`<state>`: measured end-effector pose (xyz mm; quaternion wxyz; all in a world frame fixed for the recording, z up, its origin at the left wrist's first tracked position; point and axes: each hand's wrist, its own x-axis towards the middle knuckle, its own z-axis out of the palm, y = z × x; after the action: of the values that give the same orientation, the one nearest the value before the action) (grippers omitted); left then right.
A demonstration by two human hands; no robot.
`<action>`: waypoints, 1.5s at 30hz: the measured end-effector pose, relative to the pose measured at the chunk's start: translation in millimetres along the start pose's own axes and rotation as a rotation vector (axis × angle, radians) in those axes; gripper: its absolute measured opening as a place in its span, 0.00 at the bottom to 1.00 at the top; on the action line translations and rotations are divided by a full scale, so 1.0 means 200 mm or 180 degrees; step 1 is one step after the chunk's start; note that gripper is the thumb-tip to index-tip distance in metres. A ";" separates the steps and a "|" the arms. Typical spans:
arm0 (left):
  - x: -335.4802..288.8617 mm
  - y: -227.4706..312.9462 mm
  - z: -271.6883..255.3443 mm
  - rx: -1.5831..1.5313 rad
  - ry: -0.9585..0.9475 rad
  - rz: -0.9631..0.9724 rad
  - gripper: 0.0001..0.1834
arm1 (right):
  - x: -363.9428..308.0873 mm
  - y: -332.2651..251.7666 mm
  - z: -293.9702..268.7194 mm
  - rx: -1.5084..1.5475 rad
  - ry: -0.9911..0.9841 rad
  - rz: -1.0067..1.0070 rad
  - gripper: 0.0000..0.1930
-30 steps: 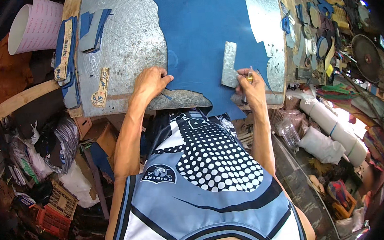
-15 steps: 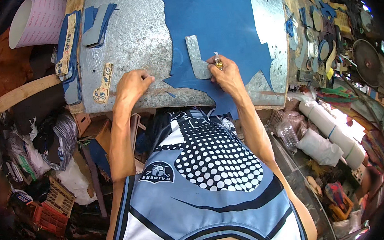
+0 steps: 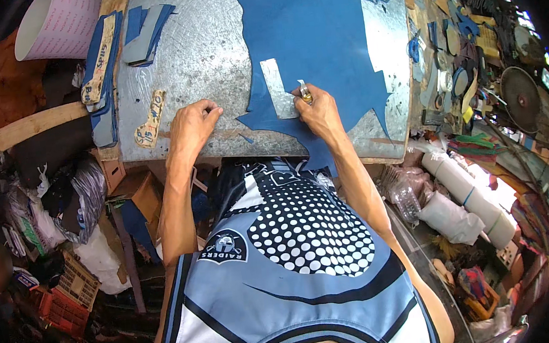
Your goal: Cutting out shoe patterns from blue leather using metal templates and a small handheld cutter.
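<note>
A small knife (image 3: pixel 306 93) with a yellowish handle and a short pale blade pointing up is gripped in my right hand (image 3: pixel 319 111). Under it spreads a blue leather-like sheet (image 3: pixel 305 33) with ragged cut edges; one flap hangs over the table's near edge. A grey metal bent-strip template (image 3: pixel 274 84) lies flat on the sheet, its lower end against my right fingers. My left hand (image 3: pixel 192 126) rests on the metal-topped table (image 3: pixel 203 48), left of the sheet. Its fingers are curled with thumb to forefinger; whether they hold anything is hidden.
A tan marked pattern piece (image 3: pixel 150 120) lies left of my left hand. Stacked blue cut pieces (image 3: pixel 151 34) sit farther back, with another stack (image 3: pixel 101 62) at the left edge. Scraps and a round fan (image 3: pixel 520 99) stand at the right. A wrapped white roll (image 3: pixel 469 191) lies below.
The metal template has shifted left across the blue sheet, and my right hand with the knife has moved left along with it. My left hand stays nearly in place. The view has moved slightly.
</note>
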<state>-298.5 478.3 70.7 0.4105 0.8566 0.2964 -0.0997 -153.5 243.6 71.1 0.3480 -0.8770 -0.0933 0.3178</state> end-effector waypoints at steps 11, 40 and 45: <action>-0.07 0.11 0.05 -0.1063 0.0367 0.0399 0.13 | -0.27 -0.13 -0.04 0.0078 -0.0400 -0.1165 0.11; -0.15 0.03 0.12 -0.2366 -0.1370 -0.0240 0.13 | -0.38 0.00 -0.14 0.0148 -0.1298 -0.0130 0.14; -0.14 0.02 0.10 -0.2268 -0.1302 -0.0234 0.14 | -0.38 -0.01 -0.14 0.0079 -0.1282 -0.0044 0.13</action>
<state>-317.3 448.0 72.3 0.7280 0.6122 0.2551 -0.1735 -195.3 200.6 126.1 0.3354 -0.7906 -0.1631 0.4856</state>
